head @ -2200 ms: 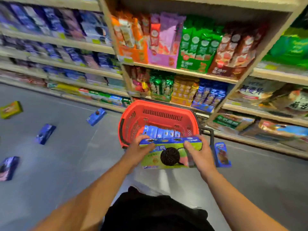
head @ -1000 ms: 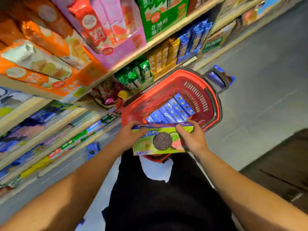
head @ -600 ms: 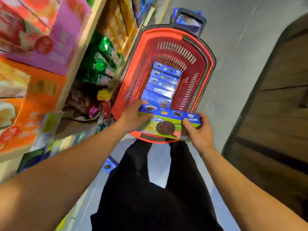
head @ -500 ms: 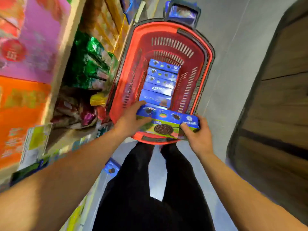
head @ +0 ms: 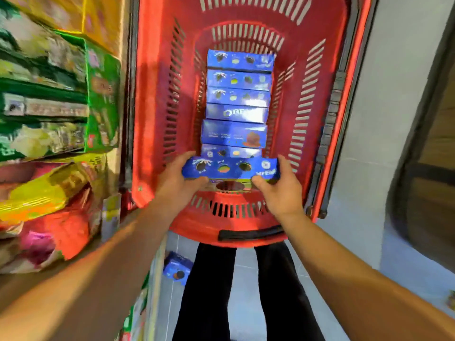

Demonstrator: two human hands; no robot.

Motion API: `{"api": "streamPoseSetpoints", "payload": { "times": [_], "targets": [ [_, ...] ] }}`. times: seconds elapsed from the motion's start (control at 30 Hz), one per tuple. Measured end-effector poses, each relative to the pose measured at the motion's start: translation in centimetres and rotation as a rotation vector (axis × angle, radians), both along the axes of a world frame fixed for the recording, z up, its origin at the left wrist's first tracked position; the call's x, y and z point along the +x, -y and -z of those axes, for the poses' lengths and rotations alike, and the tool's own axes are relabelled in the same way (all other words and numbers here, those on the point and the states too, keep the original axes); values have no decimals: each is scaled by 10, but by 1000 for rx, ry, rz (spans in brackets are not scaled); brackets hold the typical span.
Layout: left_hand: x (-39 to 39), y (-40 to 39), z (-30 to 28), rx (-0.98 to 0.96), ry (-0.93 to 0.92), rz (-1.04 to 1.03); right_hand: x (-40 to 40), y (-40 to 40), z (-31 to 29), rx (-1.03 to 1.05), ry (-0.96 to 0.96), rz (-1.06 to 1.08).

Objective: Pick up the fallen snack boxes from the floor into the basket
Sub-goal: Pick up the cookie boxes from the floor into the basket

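While the red basket (head: 327, 99) fills the upper middle of the frame, you hold the box (head: 231, 167) inside its near end, long axis left to right, left hand (head: 176, 183) and right hand (head: 280, 190) gripping its two ends, right behind the row of boxes (head: 237, 99).

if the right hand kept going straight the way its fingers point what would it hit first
Probably the row of blue boxes already in the basket; the right hand points that way, holding the box, though depth is unclear.
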State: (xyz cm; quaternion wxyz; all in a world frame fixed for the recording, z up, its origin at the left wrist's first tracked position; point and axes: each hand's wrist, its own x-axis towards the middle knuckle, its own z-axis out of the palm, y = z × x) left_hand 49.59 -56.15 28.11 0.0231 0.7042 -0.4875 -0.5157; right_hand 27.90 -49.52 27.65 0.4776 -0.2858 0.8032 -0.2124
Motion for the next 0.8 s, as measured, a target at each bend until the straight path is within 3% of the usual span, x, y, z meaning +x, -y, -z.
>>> {"api": "streamPoseSetpoints", "payload": {
  "times": [0.2,0.33,0.53,0.8],
  "targets": [
    [-12,-7,76,48,51,-54,16,-16,83,132,-29,16],
    [-24,-15,124,-54,119,-41,17,-12,132,252,-74,-11],
    [-27,-8,170,-22,178,-62,21,6,187,316,-108,-28],
    [-28,-23,189,103,266,70,18,-8,194,406,-121,-198]
  ]
}}
